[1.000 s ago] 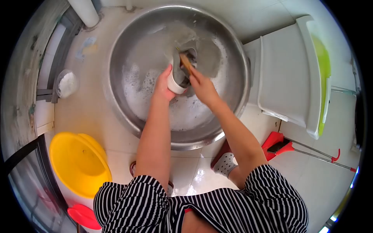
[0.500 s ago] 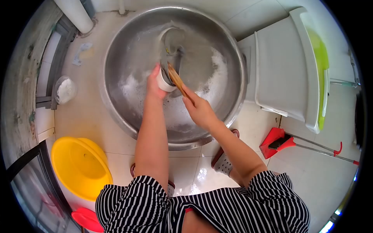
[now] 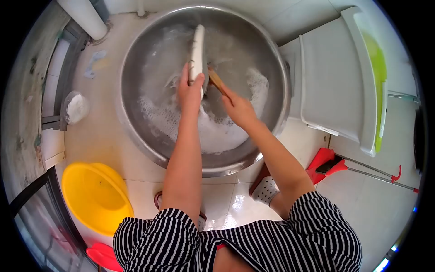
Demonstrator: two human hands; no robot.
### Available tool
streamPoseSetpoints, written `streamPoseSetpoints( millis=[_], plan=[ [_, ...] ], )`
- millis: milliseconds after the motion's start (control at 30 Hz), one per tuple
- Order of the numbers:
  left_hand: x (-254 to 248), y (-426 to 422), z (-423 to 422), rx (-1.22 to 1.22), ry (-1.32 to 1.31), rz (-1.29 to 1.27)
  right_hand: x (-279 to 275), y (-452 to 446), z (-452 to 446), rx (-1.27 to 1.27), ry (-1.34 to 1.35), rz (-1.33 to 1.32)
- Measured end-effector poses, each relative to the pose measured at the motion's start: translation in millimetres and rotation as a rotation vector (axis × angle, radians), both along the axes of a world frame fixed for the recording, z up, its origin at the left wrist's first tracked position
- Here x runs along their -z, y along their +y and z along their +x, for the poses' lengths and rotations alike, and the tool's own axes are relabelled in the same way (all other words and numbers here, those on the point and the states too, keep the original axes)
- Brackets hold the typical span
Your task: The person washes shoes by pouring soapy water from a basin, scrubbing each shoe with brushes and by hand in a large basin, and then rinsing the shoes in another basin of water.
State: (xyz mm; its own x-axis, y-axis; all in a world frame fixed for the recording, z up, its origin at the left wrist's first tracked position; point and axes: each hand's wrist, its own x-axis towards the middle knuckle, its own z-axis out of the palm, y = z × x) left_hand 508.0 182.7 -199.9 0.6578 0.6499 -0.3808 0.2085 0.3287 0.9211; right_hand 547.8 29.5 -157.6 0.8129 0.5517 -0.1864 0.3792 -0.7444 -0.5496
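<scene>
My left hand (image 3: 189, 90) is wrapped round a grey shoe with a white sole (image 3: 196, 52), held on edge over the water in a large metal basin (image 3: 131, 104). The sole's pale side faces left, and the upper is mostly out of sight. In my right hand (image 3: 239, 109) is a wooden-handled brush (image 3: 216, 81), its head close against the shoe's right side; the bristles are hidden. White foam (image 3: 222, 136) floats on the cloudy water below both hands.
A yellow tub (image 3: 95, 195) and a red basin (image 3: 105, 256) stand at lower left. A container of white powder (image 3: 77, 108) sits left of the metal basin. To the right are a white cabinet-like unit (image 3: 333, 81) and a red dustpan (image 3: 319, 163).
The shoe has turned so its sole side shows. The brush has shifted slightly up and right, from the shoe's near end to its right side. Foam has spread across the near water.
</scene>
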Motion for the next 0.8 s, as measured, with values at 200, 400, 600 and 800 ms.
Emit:
streamPoseSetpoints(
  millis=[200,400,600,800],
  plan=[
    [9.8,-19.9,-0.1,0.258,0.596,0.802,15.3,-15.6,13.0,0.083,0.010,-0.362],
    [7.3,-8.4,0.0,0.371,0.581,0.633,26.4,-14.5,13.1,-0.013,-0.098,-0.329],
    [-20.3,-11.4,-11.2,0.056,-0.301,-0.105,-15.8,7.4,-20.2,0.561,0.801,0.500],
    [-63.9,-30.7,-20.5,0.049,-0.416,-0.153,-5.8,53.2,-28.6,0.556,1.178,1.036]
  ],
)
